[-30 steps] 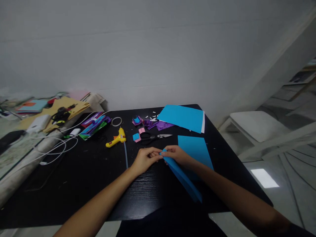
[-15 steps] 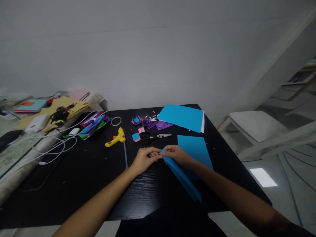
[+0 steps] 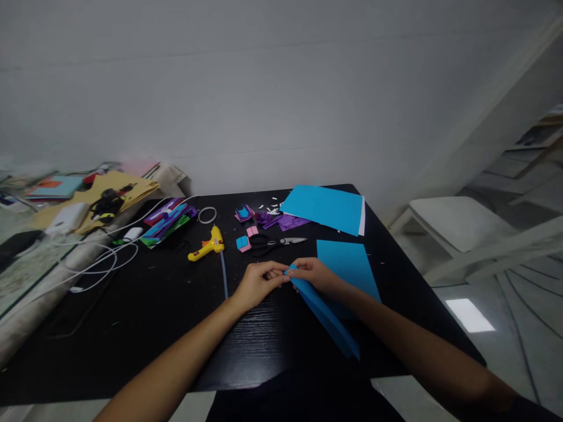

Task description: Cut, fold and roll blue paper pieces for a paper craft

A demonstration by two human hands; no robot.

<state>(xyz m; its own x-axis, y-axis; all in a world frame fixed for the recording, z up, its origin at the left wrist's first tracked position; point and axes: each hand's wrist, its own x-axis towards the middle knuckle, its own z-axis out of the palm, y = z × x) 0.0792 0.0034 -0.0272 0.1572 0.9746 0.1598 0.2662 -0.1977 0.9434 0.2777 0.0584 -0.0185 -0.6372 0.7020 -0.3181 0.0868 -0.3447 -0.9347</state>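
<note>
A folded strip of blue paper [image 3: 328,319] slants down toward the table's front edge, its upper end between both hands. My right hand [image 3: 314,274] is closed on that end, thumb on top. My left hand [image 3: 263,282] pinches the tip of the same paper from the other side, fingertips meeting those of the right. Under the right forearm lies a flat blue sheet [image 3: 345,264]. Just beyond the hands are black-handled scissors [image 3: 281,242], their blades pointing right. Small pink and blue folded paper pieces [image 3: 243,242] sit beside the scissors' handles.
A yellow glue gun [image 3: 209,246] and a tape ring [image 3: 207,215] lie left of the scissors. Blue sheets over white ones [image 3: 325,208] rest at the back right, near purple scraps [image 3: 290,221]. White cables [image 3: 101,258] and coloured paper strips [image 3: 169,221] occupy the left. A white chair [image 3: 461,223] stands right.
Both hands keep their grip on the blue paper with almost no movement. The whole view has shifted very slightly.
</note>
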